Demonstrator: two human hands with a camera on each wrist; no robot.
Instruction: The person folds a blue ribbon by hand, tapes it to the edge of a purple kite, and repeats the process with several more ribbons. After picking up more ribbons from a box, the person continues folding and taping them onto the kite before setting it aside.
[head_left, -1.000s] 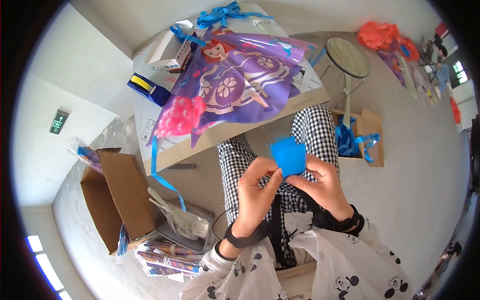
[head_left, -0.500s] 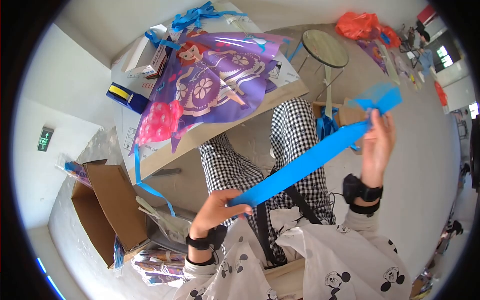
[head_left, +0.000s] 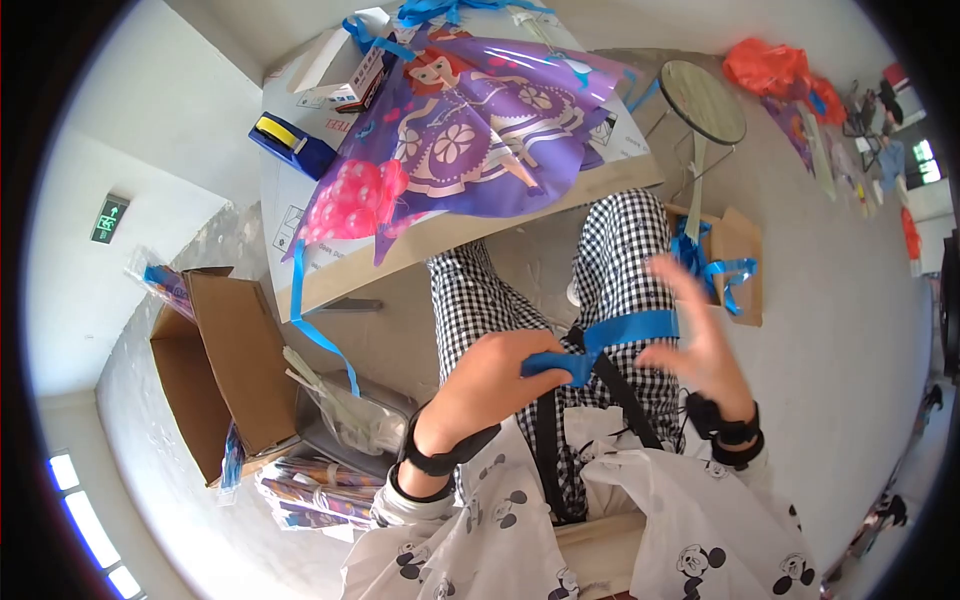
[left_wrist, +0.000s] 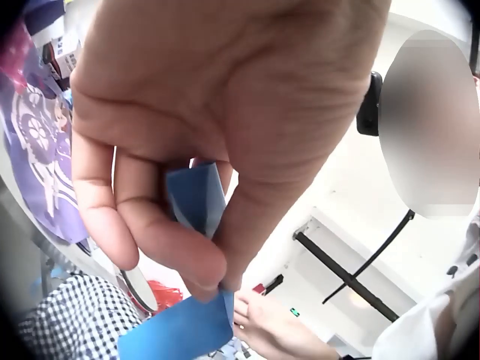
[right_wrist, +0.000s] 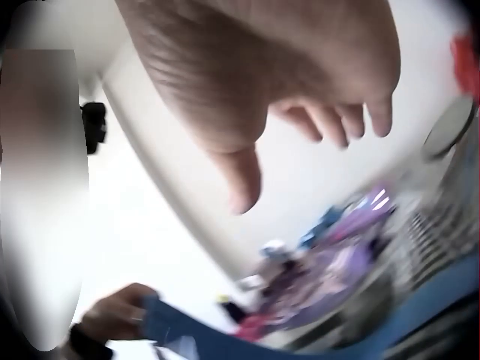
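Observation:
A blue ribbon point(head_left: 632, 328) lies across the person's checkered right thigh in the head view. The left hand point(head_left: 498, 384) pinches its folded end between thumb and fingers; the left wrist view shows the ribbon point(left_wrist: 180, 330) leaving the fingertips of that hand point(left_wrist: 195, 112), with a short folded piece inside the palm. Beside the ribbon, the right hand point(head_left: 703, 345) has its thumb and fingers spread apart and holds nothing. In the right wrist view the ribbon point(right_wrist: 225, 341) passes below the right hand point(right_wrist: 285, 82), not touching it.
A table point(head_left: 480, 232) in front bears a purple printed sheet point(head_left: 500, 130), a tape dispenser point(head_left: 290, 145) and a white box point(head_left: 345, 70). Cardboard boxes stand at left point(head_left: 240, 360) and right point(head_left: 745, 265). A round stool point(head_left: 703, 100) is behind the right knee.
The ribbon went from a folded bundle between both hands to a stretched band, then down onto the thigh. The right hand has let go and come lower; the left keeps its pinch.

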